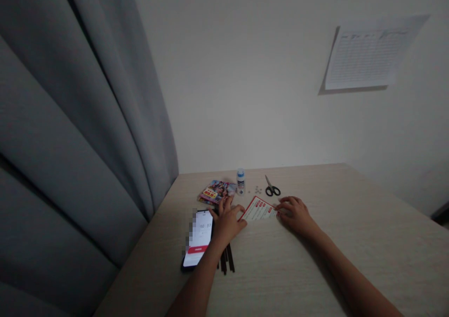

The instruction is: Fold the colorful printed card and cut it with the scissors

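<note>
A white paper card with red edging and red labels lies flat on the wooden table. My left hand rests beside the card's left corner, fingers curled, fingertips touching its edge. My right hand lies at the card's right edge, fingers bent and pressing on it. Dark thin sticks lie under my left wrist.
A phone with a lit timer screen lies left of my left hand. A colourful leaflet, a small white bottle, black-handled scissors and tiny beads sit further back. Grey curtain hangs left; a paper sheet is on the wall.
</note>
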Available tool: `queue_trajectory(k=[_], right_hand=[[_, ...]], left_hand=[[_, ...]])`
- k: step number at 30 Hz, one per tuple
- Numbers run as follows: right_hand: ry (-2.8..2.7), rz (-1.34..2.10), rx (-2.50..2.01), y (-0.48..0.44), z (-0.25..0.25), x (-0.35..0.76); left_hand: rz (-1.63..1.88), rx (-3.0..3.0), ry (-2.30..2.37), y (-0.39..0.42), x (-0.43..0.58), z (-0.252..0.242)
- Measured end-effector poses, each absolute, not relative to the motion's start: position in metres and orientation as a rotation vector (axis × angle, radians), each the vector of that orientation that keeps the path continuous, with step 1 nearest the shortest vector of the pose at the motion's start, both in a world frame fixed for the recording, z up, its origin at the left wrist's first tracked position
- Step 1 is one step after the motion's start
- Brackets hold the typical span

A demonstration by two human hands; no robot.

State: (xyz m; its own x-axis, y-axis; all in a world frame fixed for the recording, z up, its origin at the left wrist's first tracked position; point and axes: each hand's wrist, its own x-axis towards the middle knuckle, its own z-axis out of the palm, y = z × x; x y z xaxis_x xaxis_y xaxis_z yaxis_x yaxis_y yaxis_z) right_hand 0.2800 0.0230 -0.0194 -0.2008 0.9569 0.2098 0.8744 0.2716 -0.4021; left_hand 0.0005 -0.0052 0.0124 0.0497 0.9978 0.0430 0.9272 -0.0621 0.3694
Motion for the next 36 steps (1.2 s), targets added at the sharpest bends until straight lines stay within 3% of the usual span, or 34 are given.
queue_trajectory(k=[36], right_hand=[[-2.200,0.218,-1.456,0.041,-0.043,0.302]], left_hand=[[0.297,2.076,1.805,0.006,-0.027,0.012]])
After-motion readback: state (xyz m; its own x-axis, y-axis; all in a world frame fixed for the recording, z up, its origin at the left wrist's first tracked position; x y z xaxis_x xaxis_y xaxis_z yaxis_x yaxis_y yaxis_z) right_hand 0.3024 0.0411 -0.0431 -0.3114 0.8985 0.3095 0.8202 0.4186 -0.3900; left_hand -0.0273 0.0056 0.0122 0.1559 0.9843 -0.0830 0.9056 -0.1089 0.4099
